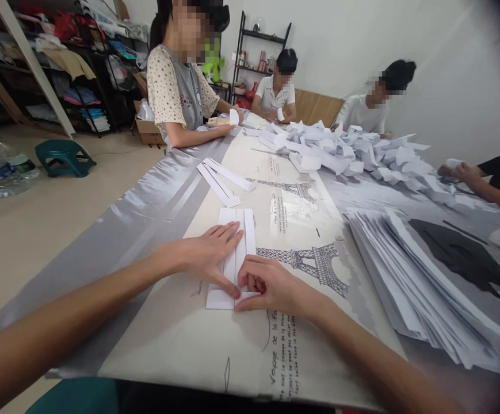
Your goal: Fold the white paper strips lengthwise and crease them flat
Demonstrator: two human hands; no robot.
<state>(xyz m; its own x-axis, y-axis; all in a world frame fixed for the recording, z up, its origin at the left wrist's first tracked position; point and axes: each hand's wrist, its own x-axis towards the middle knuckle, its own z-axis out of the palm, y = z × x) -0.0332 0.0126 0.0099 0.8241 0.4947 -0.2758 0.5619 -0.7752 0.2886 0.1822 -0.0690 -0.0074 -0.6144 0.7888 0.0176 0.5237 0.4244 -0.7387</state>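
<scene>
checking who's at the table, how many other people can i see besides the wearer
4: a person in a dotted top far left, two in white at the far end, one forearm at right; more may be hidden.

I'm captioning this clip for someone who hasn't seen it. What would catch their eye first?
Front and centre, the left hand lies flat on a folded white paper while the right hand pinches its near edge. To the right slumps a fanned stack of sheets; farther up the table, a heap of folded papers sits among other seated people.
</scene>
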